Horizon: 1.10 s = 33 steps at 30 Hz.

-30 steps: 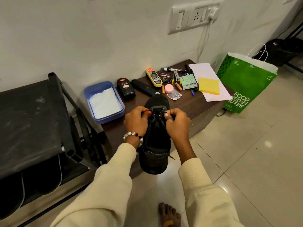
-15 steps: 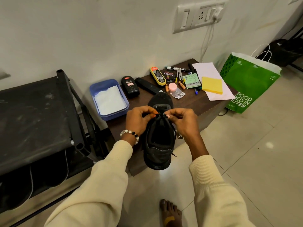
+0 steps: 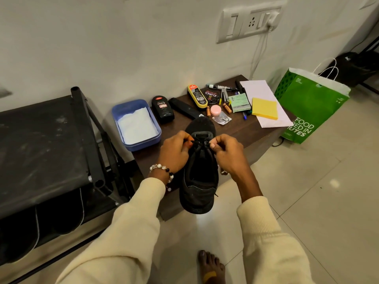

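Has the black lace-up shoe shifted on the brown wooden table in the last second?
No. The black shoe keeps its toe just short of the round pink jar.

both hands [image 3: 202, 153] pinching laces [image 3: 200, 147], black shoe [image 3: 200, 177]

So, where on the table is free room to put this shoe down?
Bare wood lies at the front of the table, between the shoe and the yellow pad. A smaller patch lies between tub and shoe. The back, by the wall, is crowded.
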Each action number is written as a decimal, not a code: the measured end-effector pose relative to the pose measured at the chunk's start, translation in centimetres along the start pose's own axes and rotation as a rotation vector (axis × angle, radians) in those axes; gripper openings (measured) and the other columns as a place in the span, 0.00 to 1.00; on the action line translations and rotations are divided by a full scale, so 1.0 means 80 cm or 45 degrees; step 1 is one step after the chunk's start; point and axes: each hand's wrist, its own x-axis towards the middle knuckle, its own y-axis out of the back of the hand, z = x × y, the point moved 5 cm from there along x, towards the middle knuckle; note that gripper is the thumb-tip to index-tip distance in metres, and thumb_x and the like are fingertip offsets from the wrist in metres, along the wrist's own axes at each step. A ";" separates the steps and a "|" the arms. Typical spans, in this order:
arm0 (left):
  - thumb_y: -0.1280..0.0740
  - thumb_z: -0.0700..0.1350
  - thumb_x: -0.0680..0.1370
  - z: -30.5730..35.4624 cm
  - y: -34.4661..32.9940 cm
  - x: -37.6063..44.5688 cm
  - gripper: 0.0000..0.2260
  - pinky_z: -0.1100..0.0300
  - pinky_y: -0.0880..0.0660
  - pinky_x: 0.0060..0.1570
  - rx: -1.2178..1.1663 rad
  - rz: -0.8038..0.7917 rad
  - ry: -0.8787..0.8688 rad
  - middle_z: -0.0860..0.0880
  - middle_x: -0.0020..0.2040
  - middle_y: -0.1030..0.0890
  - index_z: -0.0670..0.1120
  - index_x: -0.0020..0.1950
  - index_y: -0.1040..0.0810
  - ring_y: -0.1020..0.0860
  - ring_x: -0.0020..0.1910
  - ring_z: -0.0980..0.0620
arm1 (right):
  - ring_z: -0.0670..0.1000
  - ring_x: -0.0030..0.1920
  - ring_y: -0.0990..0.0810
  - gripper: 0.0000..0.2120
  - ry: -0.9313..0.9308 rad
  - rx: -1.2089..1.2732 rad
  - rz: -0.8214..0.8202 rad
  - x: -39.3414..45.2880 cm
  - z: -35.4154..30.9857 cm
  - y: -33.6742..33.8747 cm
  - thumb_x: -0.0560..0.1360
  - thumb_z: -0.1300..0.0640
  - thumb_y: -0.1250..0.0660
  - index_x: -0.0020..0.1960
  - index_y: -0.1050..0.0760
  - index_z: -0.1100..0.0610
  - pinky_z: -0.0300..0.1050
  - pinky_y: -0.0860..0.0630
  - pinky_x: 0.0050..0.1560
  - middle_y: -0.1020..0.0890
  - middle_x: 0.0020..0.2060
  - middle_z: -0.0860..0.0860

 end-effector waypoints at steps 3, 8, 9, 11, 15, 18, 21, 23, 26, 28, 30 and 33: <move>0.32 0.36 0.76 -0.005 0.002 -0.001 0.10 0.60 0.25 0.57 -0.146 -0.038 -0.064 0.49 0.51 0.17 0.46 0.54 0.19 0.20 0.52 0.53 | 0.46 0.50 0.20 0.09 0.025 0.114 -0.035 0.000 0.006 0.003 0.75 0.63 0.33 0.50 0.21 0.50 0.46 0.22 0.54 0.18 0.46 0.48; 0.29 0.43 0.75 -0.006 -0.002 -0.002 0.03 0.54 0.23 0.49 -0.093 0.221 -0.004 0.50 0.45 0.16 0.48 0.47 0.17 0.19 0.45 0.51 | 0.42 0.43 0.24 0.06 0.022 0.048 0.143 -0.003 -0.002 -0.005 0.77 0.62 0.35 0.48 0.21 0.53 0.35 0.27 0.42 0.21 0.43 0.46; 0.30 0.44 0.75 -0.004 -0.003 -0.002 0.03 0.54 0.23 0.48 -0.050 0.237 -0.014 0.51 0.45 0.16 0.48 0.48 0.17 0.20 0.45 0.51 | 0.42 0.42 0.26 0.06 0.019 -0.007 0.147 -0.002 -0.004 -0.006 0.77 0.62 0.37 0.49 0.22 0.55 0.34 0.30 0.39 0.22 0.44 0.47; 0.32 0.45 0.77 -0.002 -0.002 -0.003 0.04 0.54 0.25 0.47 -0.011 0.253 -0.004 0.51 0.45 0.17 0.48 0.49 0.18 0.21 0.45 0.50 | 0.42 0.40 0.29 0.07 0.011 -0.096 0.124 -0.001 -0.006 -0.009 0.78 0.64 0.41 0.52 0.25 0.57 0.35 0.34 0.35 0.24 0.45 0.49; 0.37 0.46 0.80 0.005 -0.002 -0.004 0.07 0.58 0.35 0.41 0.062 0.271 0.070 0.50 0.40 0.23 0.44 0.49 0.23 0.27 0.40 0.51 | 0.45 0.40 0.29 0.08 0.012 -0.119 0.119 -0.002 -0.007 -0.007 0.77 0.66 0.44 0.51 0.28 0.59 0.37 0.34 0.34 0.25 0.46 0.52; 0.37 0.46 0.79 0.004 0.000 -0.003 0.07 0.58 0.36 0.40 0.037 0.242 0.109 0.50 0.39 0.24 0.44 0.49 0.23 0.27 0.39 0.50 | 0.45 0.42 0.25 0.06 -0.005 -0.023 0.080 -0.003 -0.003 -0.001 0.78 0.63 0.39 0.50 0.26 0.56 0.38 0.28 0.37 0.22 0.45 0.50; 0.32 0.48 0.77 -0.004 0.002 0.000 0.05 0.62 0.28 0.43 -0.166 0.132 0.082 0.52 0.42 0.19 0.48 0.49 0.20 0.22 0.41 0.54 | 0.49 0.45 0.20 0.06 -0.034 0.115 0.012 -0.002 0.005 0.003 0.76 0.62 0.34 0.50 0.22 0.54 0.43 0.22 0.38 0.19 0.43 0.50; 0.30 0.48 0.75 -0.006 0.003 -0.001 0.05 0.61 0.24 0.48 -0.242 0.074 0.054 0.53 0.44 0.17 0.49 0.49 0.18 0.20 0.44 0.56 | 0.50 0.45 0.19 0.05 -0.030 0.155 0.020 -0.004 0.006 0.003 0.75 0.62 0.33 0.48 0.21 0.54 0.41 0.23 0.35 0.18 0.42 0.51; 0.31 0.47 0.76 -0.004 0.003 0.000 0.04 0.54 0.23 0.49 -0.142 0.139 0.036 0.51 0.44 0.17 0.48 0.49 0.17 0.20 0.44 0.53 | 0.48 0.42 0.21 0.04 -0.021 0.085 0.089 -0.004 0.001 0.001 0.77 0.60 0.34 0.47 0.22 0.52 0.44 0.22 0.38 0.20 0.40 0.48; 0.34 0.45 0.79 0.002 0.000 0.000 0.06 0.55 0.26 0.47 0.037 0.137 0.040 0.47 0.48 0.18 0.46 0.52 0.19 0.21 0.47 0.49 | 0.45 0.42 0.24 0.04 -0.042 -0.001 0.111 -0.003 -0.002 -0.002 0.78 0.59 0.37 0.48 0.25 0.52 0.47 0.21 0.41 0.24 0.40 0.46; 0.38 0.43 0.80 0.006 -0.003 0.000 0.08 0.56 0.31 0.47 0.157 0.117 0.031 0.45 0.53 0.19 0.43 0.55 0.22 0.23 0.52 0.46 | 0.46 0.43 0.25 0.04 -0.051 -0.035 0.133 -0.001 -0.002 -0.004 0.79 0.60 0.39 0.49 0.27 0.53 0.49 0.22 0.46 0.25 0.42 0.47; 0.41 0.40 0.81 0.009 -0.003 0.000 0.09 0.55 0.34 0.48 0.220 0.111 0.035 0.43 0.56 0.21 0.41 0.58 0.25 0.24 0.56 0.44 | 0.48 0.45 0.25 0.05 -0.048 -0.067 0.151 -0.001 -0.002 -0.005 0.78 0.62 0.41 0.51 0.28 0.55 0.50 0.23 0.49 0.24 0.44 0.49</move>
